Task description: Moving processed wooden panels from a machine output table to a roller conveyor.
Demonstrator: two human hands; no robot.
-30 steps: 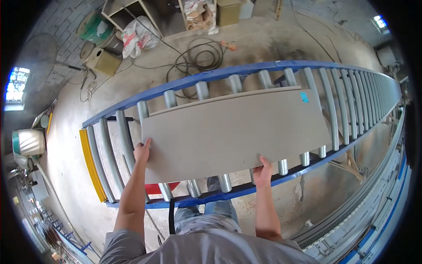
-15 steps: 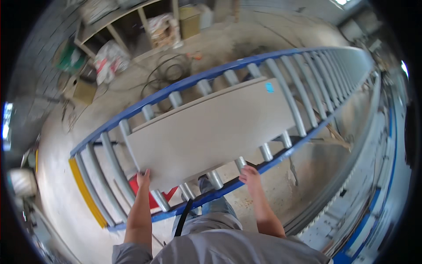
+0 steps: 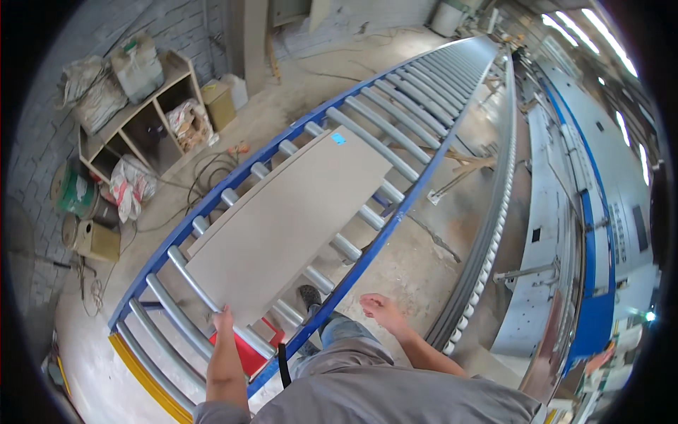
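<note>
A flat grey-beige board (image 3: 296,219) with a small blue sticker (image 3: 339,138) at its far end lies on the metal rollers of a blue-framed roller conveyor (image 3: 367,261). A second edge along its left side suggests another board underneath. My left hand (image 3: 222,319) grips the near left corner of the board, the thumb on top and the other fingers partly hidden. My right hand (image 3: 381,311) is off to the right of the conveyor, in the air, its fingers loosely bent and holding nothing.
A red object (image 3: 247,353) shows beneath the near rollers, and a yellow bar (image 3: 145,378) caps the conveyor's near end. Wooden cubbies (image 3: 145,131), sacks and buckets stand at the left wall. A second roller track (image 3: 487,261) and a long machine (image 3: 600,212) run along the right.
My view has turned to the right and up. My right hand has moved away from the conveyor's near rail, out to the right. My left hand stays at the board's corner.
</note>
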